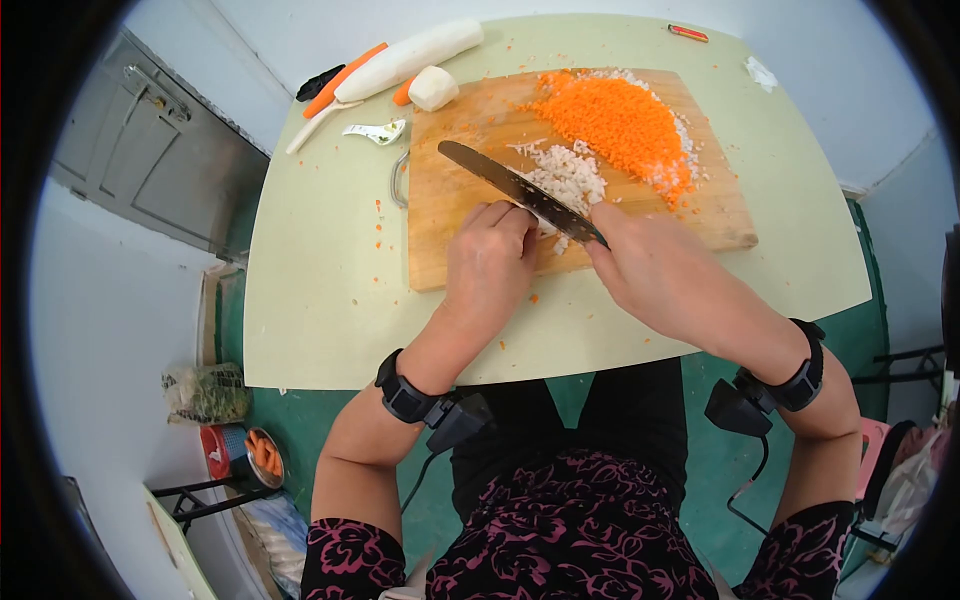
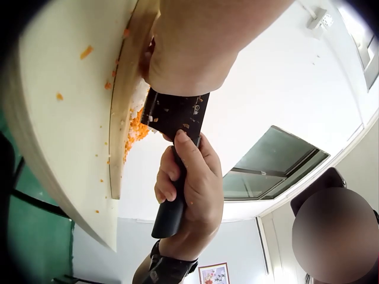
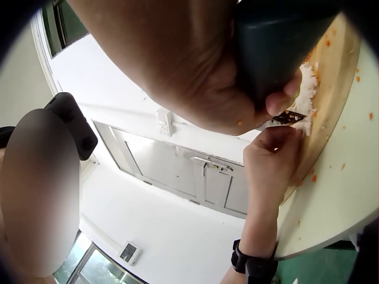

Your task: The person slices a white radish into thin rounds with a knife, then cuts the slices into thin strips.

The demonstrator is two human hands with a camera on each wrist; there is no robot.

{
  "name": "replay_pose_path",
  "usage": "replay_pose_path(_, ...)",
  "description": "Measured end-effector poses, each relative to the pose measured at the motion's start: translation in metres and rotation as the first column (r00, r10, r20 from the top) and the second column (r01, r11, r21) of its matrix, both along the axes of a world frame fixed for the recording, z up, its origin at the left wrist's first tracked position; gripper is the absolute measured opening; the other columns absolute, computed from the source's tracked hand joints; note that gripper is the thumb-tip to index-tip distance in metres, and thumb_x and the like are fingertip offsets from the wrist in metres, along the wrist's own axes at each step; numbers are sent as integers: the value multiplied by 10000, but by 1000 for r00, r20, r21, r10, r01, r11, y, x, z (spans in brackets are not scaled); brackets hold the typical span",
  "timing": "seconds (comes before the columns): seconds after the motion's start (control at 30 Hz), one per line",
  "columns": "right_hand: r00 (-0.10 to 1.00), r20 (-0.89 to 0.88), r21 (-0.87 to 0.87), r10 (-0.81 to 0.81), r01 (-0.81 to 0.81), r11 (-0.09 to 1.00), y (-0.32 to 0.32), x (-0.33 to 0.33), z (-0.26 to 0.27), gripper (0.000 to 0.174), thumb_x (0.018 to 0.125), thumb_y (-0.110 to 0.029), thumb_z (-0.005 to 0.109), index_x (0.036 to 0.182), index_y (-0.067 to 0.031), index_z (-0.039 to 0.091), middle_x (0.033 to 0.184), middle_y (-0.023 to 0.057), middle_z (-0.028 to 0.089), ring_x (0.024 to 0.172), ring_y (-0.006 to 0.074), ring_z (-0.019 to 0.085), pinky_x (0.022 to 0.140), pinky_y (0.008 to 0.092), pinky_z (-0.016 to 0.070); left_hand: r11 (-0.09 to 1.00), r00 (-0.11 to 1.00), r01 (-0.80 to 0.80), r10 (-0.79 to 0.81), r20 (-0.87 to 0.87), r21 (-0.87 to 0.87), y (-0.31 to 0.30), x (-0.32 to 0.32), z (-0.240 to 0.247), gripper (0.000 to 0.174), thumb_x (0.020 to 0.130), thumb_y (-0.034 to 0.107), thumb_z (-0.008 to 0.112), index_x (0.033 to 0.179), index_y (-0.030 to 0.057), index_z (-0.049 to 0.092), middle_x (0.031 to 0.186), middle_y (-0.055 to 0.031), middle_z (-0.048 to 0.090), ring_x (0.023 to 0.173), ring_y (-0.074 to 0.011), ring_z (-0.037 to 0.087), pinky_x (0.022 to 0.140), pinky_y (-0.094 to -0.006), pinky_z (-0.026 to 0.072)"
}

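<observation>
My right hand (image 1: 655, 265) grips the black handle (image 2: 170, 218) of a broad kitchen knife (image 1: 500, 180), its blade slanting up and left over the wooden cutting board (image 1: 432, 235). At the board's near edge my left hand (image 1: 487, 255) has its fingers curled right beside the blade. They hold down a white radish piece, mostly hidden by fingers and knife, with pale bits showing by the fingertips. Just beyond the blade lies a heap of chopped white radish (image 1: 570, 175). A larger mound of minced carrot (image 1: 625, 125) spreads over the board's far right.
Behind the board, at the far left, are a long white radish (image 1: 410, 58), a carrot (image 1: 345, 80) and a cut radish chunk (image 1: 433, 89). A white spoon (image 1: 376, 132) lies left of the board. A red-orange object (image 1: 688, 34) sits at the table's far edge.
</observation>
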State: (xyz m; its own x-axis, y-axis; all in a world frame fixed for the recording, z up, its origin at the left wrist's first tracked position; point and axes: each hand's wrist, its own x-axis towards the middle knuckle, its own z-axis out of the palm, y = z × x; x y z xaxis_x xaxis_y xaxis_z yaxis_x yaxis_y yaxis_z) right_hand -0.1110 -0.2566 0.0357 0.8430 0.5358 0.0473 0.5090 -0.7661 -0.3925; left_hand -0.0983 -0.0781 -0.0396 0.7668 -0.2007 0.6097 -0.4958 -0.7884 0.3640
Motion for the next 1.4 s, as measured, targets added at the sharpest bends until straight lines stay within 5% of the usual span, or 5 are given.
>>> replay_pose_path(0.73,994,-105,117,-19,31,993,18,32,-17,206,900,-176,487,876,28,490,710,217,579,672,374,594,601,441,463,998,995,66,-66,-76,-9,5,-2,8,97,680,-40,633,769,-11,658,731,-137,630,701,-294,602,637,-357,491)
replay_pose_path(0.83,933,-332,76,-138,172,982,11,21,10,237,887,-194,483,931,32,539,790,214,612,760,395,596,672,453,472,994,988,75,-86,-129,-84,5,-6,14,90,733,-12,628,816,-26,660,764,-144,646,699,-275,620,642,-337,498)
replay_pose_path(1.03,955,-270,160,-124,172,972,-1,15,20,241,896,-203,480,894,35,522,699,186,585,649,343,598,601,412,470,934,970,-56,-32,-241,-352,16,2,17,117,772,8,589,852,-37,659,792,-184,637,687,-331,615,621,-355,493)
replay_pose_path(1.23,882,-453,410,-131,337,847,-20,28,6,252,910,-204,481,816,29,475,570,87,510,411,154,524,398,302,433,995,969,-70,52,-243,-69,38,32,19,144,760,9,578,867,-9,673,843,-183,629,807,-338,599,735,-390,479)
replay_pose_path(1.4,888,-454,479,-74,313,820,-28,22,1,246,909,-204,487,813,23,470,513,60,488,382,143,506,382,292,430,969,970,192,-164,-178,154,33,67,18,146,763,-1,568,871,-2,666,872,-146,619,854,-298,588,748,-362,479)
